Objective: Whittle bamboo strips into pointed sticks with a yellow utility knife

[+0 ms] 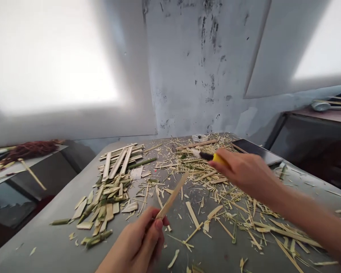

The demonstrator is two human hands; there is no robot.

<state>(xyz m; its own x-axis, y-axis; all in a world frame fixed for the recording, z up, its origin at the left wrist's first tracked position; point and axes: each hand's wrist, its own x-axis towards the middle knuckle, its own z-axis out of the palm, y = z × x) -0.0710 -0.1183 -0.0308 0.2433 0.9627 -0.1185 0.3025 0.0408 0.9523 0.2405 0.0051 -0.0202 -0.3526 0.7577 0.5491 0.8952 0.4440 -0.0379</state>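
Near the table's front, my left hand [146,240] pinches the lower end of a pale bamboo strip [174,195], which slants up and to the right. Further right and higher, my right hand [241,170] is wrapped round a knife [210,156] with a yellow and black handle. Its blade points left and is blurred by motion. The knife and the strip are apart. Beneath the right hand, bamboo shavings [199,167] cover much of the tabletop.
At the left of the grey table [65,242] lie stacked bamboo slats [118,163], with short green offcuts [102,212] in front. A dark flat tablet-like device [252,148] rests at the back right. Side tables stand left and right; reddish-brown fibre [31,149] lies on the left one.
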